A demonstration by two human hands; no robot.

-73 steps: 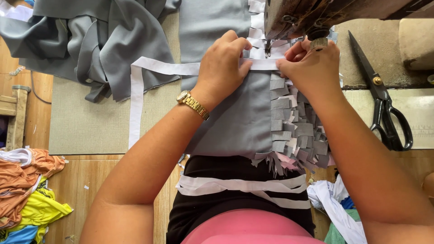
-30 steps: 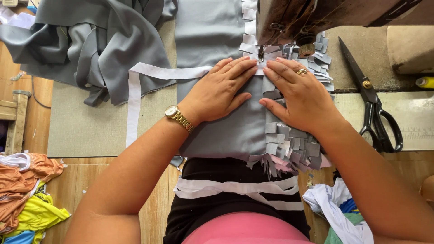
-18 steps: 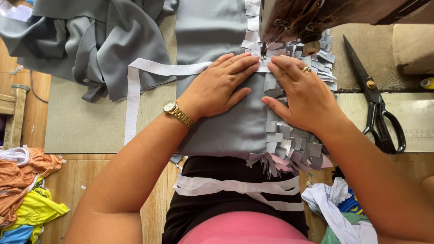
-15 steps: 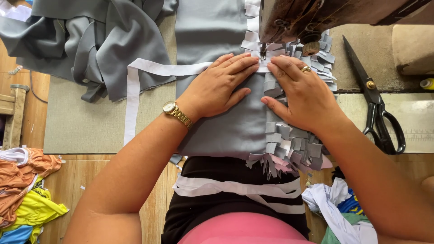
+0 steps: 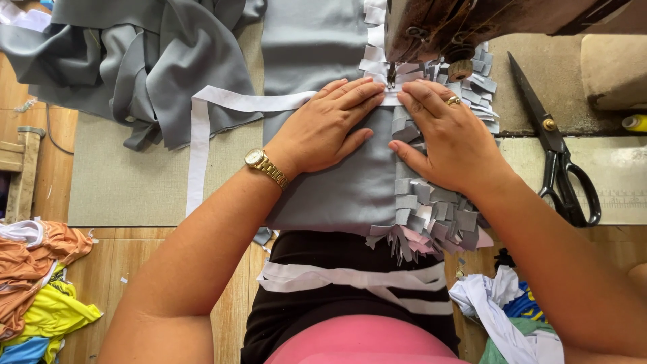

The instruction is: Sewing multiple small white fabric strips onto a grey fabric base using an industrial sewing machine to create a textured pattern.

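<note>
Head-camera footage was taken looking straight down, and places are given relative to the grey fabric panel (image 5: 337,182) spread on the table. Nearest the camera, below the panel's lower edge, loose lengths of white tape (image 5: 350,278) were seen draped across a black-clothed lap. To the lower left of the panel a heap of orange and yellow cloth (image 5: 37,283) was lying on the wooden floor, and to the lower right a bundle of white and blue cloth (image 5: 502,307). On the panel itself the left hand (image 5: 323,128) was laid flat, fingers stretched out and together, nothing gripped; a gold wristwatch (image 5: 266,167) was worn on that arm. Just beside it the right hand (image 5: 441,138), a ring on one finger, was pressed open-palmed on the fringe of small grey tabs (image 5: 431,216) running down the panel's right edge, nothing clasped. A white strip (image 5: 202,135) was led from under the left fingertips out to the panel's left. Right of the panel black scissors (image 5: 559,162) were lying. At the panel's far end, just beyond the fingertips, the sewing machine head (image 5: 472,20) was standing; a crumpled grey cloth (image 5: 135,61) was piled to the far left.
</note>
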